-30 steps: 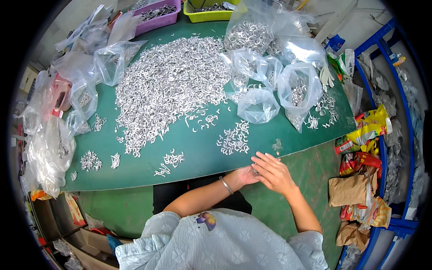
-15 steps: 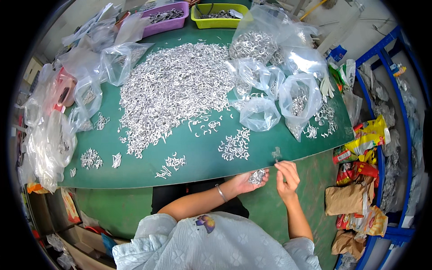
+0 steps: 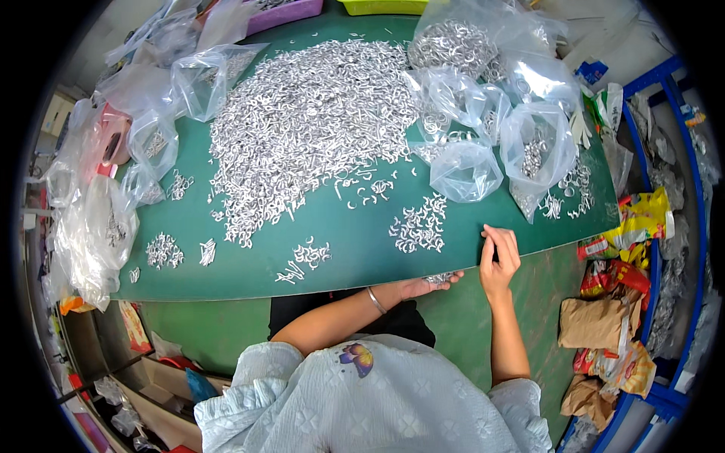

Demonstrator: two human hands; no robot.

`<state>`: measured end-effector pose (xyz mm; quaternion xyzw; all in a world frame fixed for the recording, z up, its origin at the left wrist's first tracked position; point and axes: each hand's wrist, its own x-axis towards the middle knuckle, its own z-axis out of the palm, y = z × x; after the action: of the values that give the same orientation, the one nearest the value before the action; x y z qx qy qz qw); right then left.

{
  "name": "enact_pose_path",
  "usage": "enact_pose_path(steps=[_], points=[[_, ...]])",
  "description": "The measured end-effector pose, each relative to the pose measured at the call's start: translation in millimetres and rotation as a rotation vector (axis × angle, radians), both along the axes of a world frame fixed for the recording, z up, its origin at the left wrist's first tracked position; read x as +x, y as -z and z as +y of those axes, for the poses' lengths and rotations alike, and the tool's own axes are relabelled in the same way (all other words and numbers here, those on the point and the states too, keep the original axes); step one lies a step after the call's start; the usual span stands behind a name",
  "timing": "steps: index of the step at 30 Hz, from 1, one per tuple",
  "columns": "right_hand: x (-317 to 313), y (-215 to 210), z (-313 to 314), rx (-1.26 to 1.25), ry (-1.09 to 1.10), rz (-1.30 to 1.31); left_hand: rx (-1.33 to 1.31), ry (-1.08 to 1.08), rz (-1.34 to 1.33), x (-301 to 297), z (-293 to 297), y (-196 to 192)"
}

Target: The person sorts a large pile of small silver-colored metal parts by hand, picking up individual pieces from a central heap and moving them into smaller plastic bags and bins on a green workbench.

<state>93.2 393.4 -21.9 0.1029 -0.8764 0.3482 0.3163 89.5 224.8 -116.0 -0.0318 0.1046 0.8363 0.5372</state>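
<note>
My left hand (image 3: 427, 285) is cupped palm up at the table's near edge, partly under it, with a handful of small silver metal pieces (image 3: 438, 278) in it. To its right, my right hand (image 3: 499, 257) is over the green table's edge, its fingers bent and drawn together; whatever is between the fingertips is too small or hidden to tell. A loose group of small curved silver pieces (image 3: 419, 226) lies on the table just beyond my hands. Farther off spreads a large heap of similar silver pieces (image 3: 317, 121).
Clear plastic bags of metal parts (image 3: 538, 143) stand at the right, and more clear bags (image 3: 94, 234) hang over the left side. Small piles (image 3: 164, 251) dot the near left of the green table (image 3: 362, 260). A blue shelf frame (image 3: 655, 302) and brown paper bag (image 3: 596, 321) are at the right.
The view has shifted, so the table sits higher and farther right. A small clear piece of plastic by my right fingertips no longer shows. My left hand's handful is now more hidden by the edge.
</note>
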Motion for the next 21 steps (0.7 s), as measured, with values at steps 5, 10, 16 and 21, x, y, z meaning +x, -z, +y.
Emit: enact_pose_path(steps=[5,10,16,21], points=[[1,6,2,0.046,0.017,0.033,0.017,-0.017,-0.072,-2,3,7],[-1,5,1,0.095,0.028,0.045,0.149,-0.002,-0.114,3,3,9],[1,9,0,0.109,0.032,0.052,-0.373,0.263,-0.031,36,-35,-33],[3,9,-3,0.142,0.073,0.084,-0.454,0.371,-0.089,20,-76,-116]])
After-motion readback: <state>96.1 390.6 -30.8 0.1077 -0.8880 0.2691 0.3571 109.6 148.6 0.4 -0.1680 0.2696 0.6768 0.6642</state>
